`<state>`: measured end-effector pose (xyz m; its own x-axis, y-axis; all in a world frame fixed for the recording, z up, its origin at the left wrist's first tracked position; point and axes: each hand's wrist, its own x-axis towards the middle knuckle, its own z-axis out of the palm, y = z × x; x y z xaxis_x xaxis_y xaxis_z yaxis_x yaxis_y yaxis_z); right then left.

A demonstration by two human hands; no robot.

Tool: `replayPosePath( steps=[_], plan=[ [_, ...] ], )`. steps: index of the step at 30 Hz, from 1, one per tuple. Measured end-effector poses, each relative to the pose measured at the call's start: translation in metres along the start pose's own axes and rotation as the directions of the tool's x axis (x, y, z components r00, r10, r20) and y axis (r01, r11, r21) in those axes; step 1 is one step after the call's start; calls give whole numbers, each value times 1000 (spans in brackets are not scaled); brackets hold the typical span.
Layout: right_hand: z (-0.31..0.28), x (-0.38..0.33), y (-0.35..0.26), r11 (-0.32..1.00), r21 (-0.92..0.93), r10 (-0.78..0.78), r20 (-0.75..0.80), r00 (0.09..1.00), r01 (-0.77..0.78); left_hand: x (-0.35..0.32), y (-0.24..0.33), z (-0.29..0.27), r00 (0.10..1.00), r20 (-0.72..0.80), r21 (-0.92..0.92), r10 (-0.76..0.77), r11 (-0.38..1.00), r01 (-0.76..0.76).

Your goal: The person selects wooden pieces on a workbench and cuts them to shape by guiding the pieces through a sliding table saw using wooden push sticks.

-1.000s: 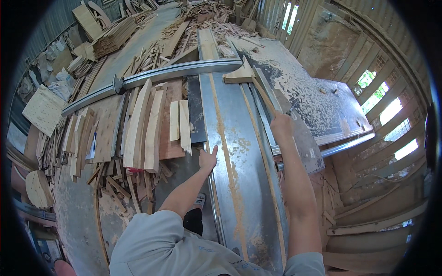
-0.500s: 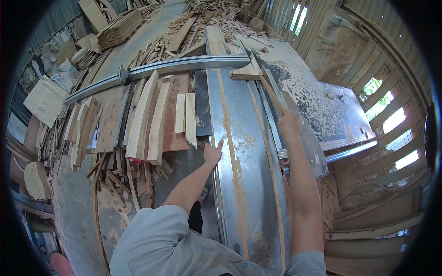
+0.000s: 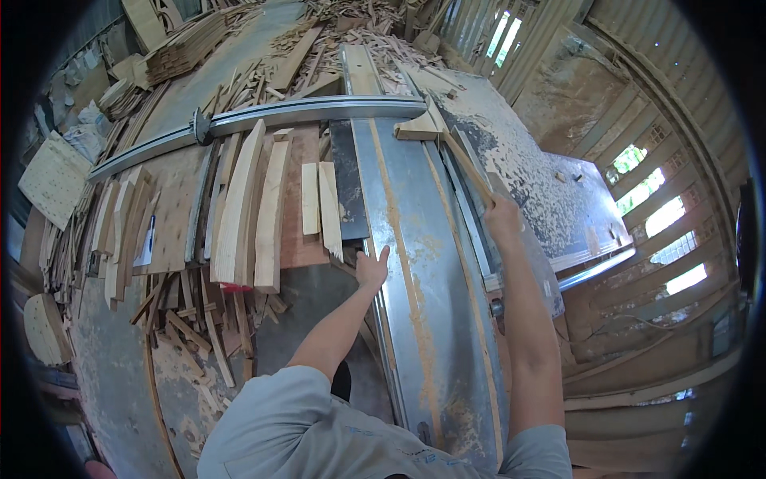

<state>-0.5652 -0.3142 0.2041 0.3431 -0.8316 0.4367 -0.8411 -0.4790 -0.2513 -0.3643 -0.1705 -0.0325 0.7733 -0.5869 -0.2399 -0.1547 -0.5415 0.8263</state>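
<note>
My left hand (image 3: pixel 372 268) is closed over the left edge of the long metal sliding table (image 3: pixel 407 263), thumb on top and the other fingers partly hidden. In my right hand (image 3: pixel 503 219) is the near end of a slim wooden stick (image 3: pixel 469 169), reaching forward along the right side of the table. The stick's far end meets a short pale wood block (image 3: pixel 417 129), which lies by the right end of a metal crosscut fence (image 3: pixel 295 110). I cannot tell whether stick and block are joined.
Left of the table, several pale wood pieces (image 3: pixel 271 211) lie on a brown board (image 3: pixel 307 254), with offcuts (image 3: pixel 187 339) below. A sawdust-covered dark tabletop (image 3: pixel 519 160) extends right. Scrap wood (image 3: pixel 351 32) is heaped at the far end, and a slatted wall (image 3: pixel 670 263) stands right.
The view has shifted a little, so the surroundings at left and right sit farther left. Both hands keep their hold, with little visible movement against the table and block.
</note>
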Motion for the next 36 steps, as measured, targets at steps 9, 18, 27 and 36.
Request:
replayPosePath(
  steps=[9,18,27,36],
  plan=[
    [24,105,-16,994,53,103,-113,988,-97,15,-18,-11,968,249,-120,41,993,-11],
    [-126,-26,0,755,461,462,130,877,-466,49,47,-101,870,362,-342,335,916,-211],
    [-295,-58,-13,845,-35,511,344,788,-533,283,169,-94,752,156,14,640,760,-650],
    [-268,61,-56,888,-360,390,261,883,-286,400,261,53,744,382,301,548,688,-661]
  ],
)
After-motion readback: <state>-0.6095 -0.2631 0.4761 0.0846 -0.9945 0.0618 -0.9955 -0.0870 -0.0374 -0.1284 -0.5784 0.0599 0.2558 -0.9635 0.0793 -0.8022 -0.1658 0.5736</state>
